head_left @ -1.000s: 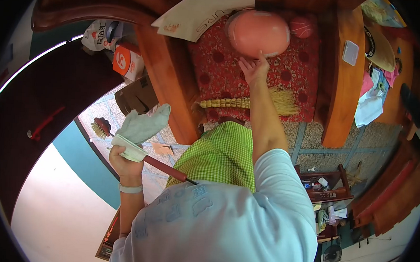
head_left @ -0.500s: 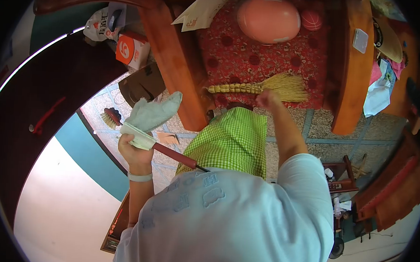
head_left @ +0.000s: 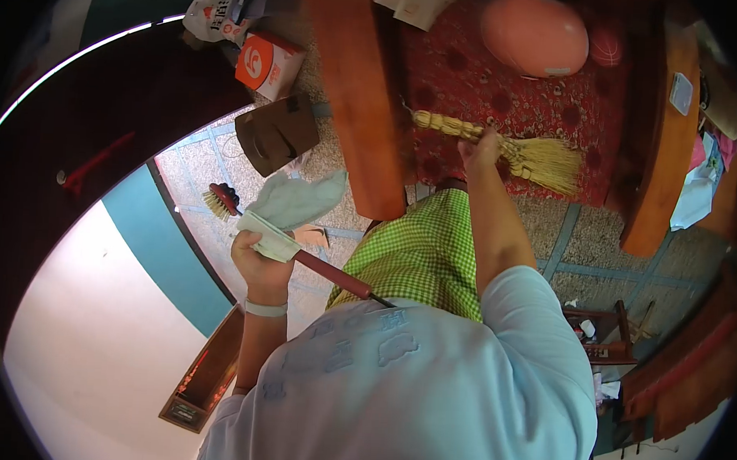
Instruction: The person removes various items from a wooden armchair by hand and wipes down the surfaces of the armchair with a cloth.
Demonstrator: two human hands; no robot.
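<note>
My left hand (head_left: 260,266) is closed around a brush together with a pale folded cloth (head_left: 299,200). The brush head (head_left: 220,200) has light bristles and points up and left. Its dark red handle (head_left: 333,274) slants down toward my shirt. My right hand (head_left: 481,148) grips a straw hand broom (head_left: 543,162) between its bound handle and its fan of bristles. The broom is over the red patterned seat cover (head_left: 508,104), its bristles to the right; I cannot tell whether it still touches the cover.
A pink ball (head_left: 535,33) and a smaller ball (head_left: 605,45) lie on the seat. Wooden armrests (head_left: 354,104) flank it; a phone (head_left: 681,93) rests on the right one. At left are a brown bin (head_left: 278,134), an orange-and-white box (head_left: 269,65) and a bag (head_left: 209,13).
My right hand has closed on the straw broom, and the broom has tilted with its bristle end lower. The view has shifted left. My left hand keeps its hold.
</note>
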